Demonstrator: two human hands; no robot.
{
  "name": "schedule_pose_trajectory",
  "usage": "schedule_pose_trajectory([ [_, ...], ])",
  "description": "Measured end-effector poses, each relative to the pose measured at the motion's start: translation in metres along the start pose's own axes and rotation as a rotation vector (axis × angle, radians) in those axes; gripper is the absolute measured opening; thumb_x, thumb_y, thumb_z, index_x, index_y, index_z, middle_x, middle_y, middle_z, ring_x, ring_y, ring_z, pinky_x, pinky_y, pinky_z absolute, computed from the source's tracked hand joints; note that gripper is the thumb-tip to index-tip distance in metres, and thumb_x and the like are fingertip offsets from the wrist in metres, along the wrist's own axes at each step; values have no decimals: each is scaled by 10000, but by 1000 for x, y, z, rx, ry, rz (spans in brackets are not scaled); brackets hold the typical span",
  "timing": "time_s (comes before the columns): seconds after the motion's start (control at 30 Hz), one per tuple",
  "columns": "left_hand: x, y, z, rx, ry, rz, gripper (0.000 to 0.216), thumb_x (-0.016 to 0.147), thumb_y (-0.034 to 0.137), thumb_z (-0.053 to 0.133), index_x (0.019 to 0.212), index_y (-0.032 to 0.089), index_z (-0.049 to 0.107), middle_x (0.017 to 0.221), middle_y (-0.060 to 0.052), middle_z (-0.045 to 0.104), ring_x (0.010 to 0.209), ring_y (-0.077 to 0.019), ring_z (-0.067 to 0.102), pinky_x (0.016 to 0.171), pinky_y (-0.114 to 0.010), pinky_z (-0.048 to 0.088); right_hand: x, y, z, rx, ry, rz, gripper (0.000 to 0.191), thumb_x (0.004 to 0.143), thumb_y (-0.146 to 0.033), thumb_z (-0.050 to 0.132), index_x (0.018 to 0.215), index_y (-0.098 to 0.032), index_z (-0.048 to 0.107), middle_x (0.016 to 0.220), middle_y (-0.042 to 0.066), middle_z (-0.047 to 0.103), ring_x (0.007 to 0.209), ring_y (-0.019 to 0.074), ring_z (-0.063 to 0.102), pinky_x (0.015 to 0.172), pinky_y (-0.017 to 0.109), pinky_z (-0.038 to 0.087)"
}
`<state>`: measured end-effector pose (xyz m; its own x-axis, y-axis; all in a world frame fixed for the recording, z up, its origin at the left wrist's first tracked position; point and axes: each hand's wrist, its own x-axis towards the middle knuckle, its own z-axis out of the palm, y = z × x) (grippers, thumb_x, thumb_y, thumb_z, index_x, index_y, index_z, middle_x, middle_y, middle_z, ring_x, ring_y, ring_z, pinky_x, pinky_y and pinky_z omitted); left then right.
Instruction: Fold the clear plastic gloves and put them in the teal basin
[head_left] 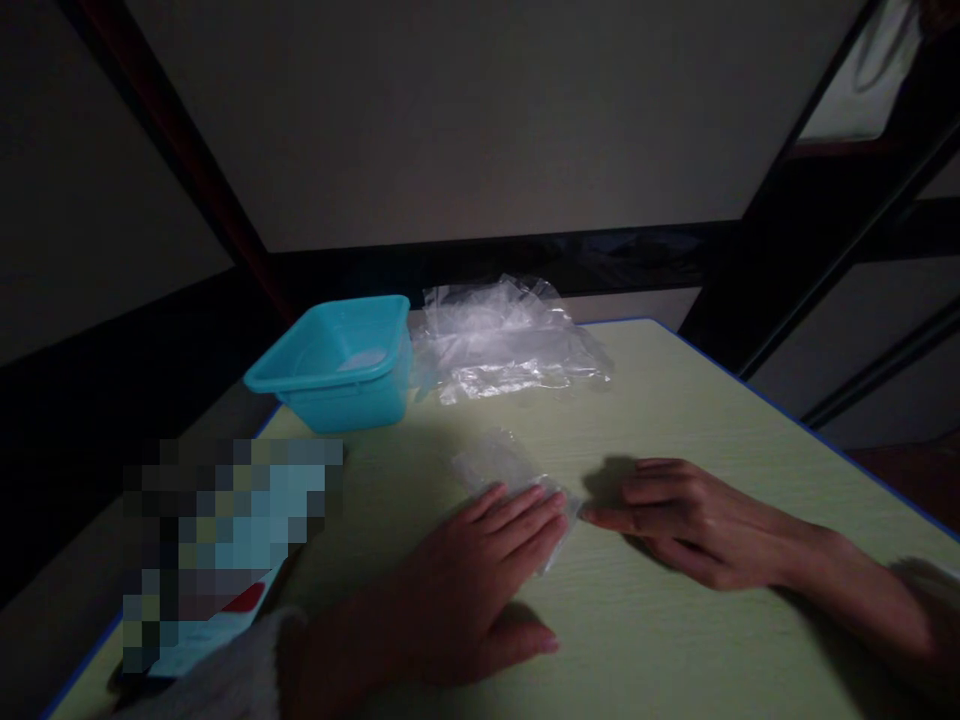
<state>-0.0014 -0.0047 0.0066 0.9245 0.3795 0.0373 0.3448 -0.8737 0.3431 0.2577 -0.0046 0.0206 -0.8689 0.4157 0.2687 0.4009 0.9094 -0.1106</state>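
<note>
A small clear plastic bag [499, 457] lies flat on the light wooden table [720, 420]. My left hand [495, 560] rests on its near part, fingers stretched out and thumb apart, covering some of it. To the right, my right hand [690, 520] points its index finger at the bag's right corner, the fingertip at or just beside the edge. The other fingers of that hand are bent, and nothing shows in them. Whether the fingertip touches the plastic I cannot tell.
A turquoise plastic basin [345, 395] stands at the back left, with something pale inside. Beside it lies a pile of clear plastic bags [510, 345]. A phone-like object [247, 560], partly pixelated, is at the left edge. Pale panels [487, 120] rise behind the table.
</note>
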Motion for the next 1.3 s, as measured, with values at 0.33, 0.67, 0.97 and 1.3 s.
schedule_pose_trajectory([
  [0.33,1,0,0,23,-43,-10,717,869,495,422,1426,147,132,1503,-72,141,1378,-216,112,1121,-396,106,1,-1,0,38,-49,51,375,841,-106,346,1132,-119,583,716,70,621,623,181,512,581,316,373],
  [0.67,1,-1,1,7,-22,9,691,873,475,425,1426,167,147,1499,-64,158,1375,-224,131,1119,-396,125,1,0,0,116,-64,101,352,837,-107,363,1069,-124,627,696,70,615,623,176,520,574,307,374],
  [0.97,0,1,-2,7,-25,13,681,868,480,437,1417,159,191,1495,-68,177,1372,-227,147,1118,-387,141,2,0,1,145,-53,115,345,836,-104,372,1048,-117,644,686,74,614,629,174,526,572,301,369],
  [1.3,0,1,-3,13,-59,16,641,875,493,418,1403,175,243,1493,-75,178,1371,-241,144,1114,-410,148,1,0,-1,54,36,47,355,840,-103,357,1071,-123,625,672,61,620,593,168,517,579,311,379],
])
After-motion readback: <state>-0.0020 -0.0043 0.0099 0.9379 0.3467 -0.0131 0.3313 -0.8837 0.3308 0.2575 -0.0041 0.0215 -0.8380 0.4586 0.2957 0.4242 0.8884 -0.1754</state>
